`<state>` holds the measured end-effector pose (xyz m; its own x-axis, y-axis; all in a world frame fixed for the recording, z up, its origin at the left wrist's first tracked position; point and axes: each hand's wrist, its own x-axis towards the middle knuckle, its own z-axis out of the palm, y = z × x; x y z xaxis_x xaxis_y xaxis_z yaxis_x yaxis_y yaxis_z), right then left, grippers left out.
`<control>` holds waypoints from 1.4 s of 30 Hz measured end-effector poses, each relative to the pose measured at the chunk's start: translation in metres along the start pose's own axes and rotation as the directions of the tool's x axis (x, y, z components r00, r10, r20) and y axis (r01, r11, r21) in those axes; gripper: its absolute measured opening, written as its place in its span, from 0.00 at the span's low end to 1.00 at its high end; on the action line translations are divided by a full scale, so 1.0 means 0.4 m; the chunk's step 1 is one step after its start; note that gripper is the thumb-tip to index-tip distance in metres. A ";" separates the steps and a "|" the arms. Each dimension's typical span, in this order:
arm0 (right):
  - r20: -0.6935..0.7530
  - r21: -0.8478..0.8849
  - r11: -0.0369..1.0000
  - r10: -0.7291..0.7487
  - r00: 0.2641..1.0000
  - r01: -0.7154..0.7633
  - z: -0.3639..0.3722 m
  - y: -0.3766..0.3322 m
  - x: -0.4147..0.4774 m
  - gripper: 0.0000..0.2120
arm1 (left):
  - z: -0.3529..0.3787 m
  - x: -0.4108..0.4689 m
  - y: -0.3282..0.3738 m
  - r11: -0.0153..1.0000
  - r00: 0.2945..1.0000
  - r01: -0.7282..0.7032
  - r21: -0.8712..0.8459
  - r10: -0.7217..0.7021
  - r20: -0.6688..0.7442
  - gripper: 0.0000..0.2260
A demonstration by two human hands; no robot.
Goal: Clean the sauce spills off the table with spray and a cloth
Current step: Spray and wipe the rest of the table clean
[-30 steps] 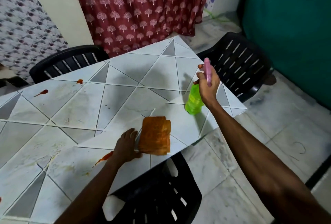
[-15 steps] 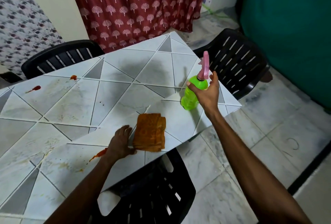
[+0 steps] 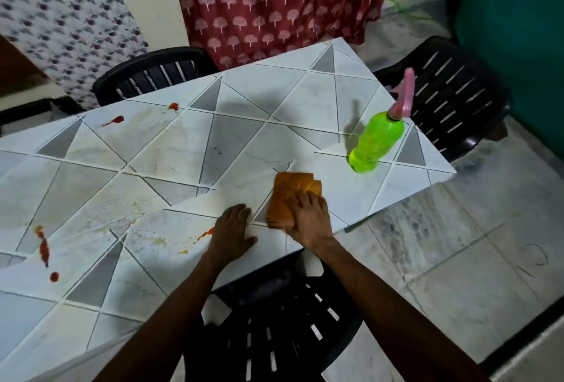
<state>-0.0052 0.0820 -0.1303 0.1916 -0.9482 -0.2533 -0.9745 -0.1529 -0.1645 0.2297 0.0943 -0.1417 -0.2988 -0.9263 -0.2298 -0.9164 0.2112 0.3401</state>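
A black slatted plastic chair (image 3: 290,336) sits at the near edge of the white-and-grey tiled counter (image 3: 183,152). The left grip (image 3: 232,233) lies flat on the counter, fingers straight and holding nothing, just beside a red sauce smear (image 3: 207,232). The right grip (image 3: 308,219) presses spread fingers onto the folded orange cloth (image 3: 290,195). Farther right, the green spray bottle with pink trigger (image 3: 377,143) stands free of both. Red sauce spots (image 3: 116,120) dot the far left.

Folded orange cloth (image 3: 288,195) flat near the front edge of the table (image 3: 171,149), green spray bottle (image 3: 377,142) with pink trigger upright beyond it, red sauce spills (image 3: 45,249) scattered leftward
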 end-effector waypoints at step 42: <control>-0.111 0.195 0.967 0.190 0.975 -0.166 -0.101 -0.589 1.053 0.38 | -0.298 0.406 -0.909 0.999 0.995 0.008 0.049 -0.003 -0.095 0.54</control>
<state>0.3002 -0.2925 -0.1596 -0.0115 -0.9849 -0.1729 -0.9509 0.0642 -0.3027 0.5462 -0.1701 -0.1942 -0.2692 -0.9524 -0.1432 -0.9306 0.2188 0.2935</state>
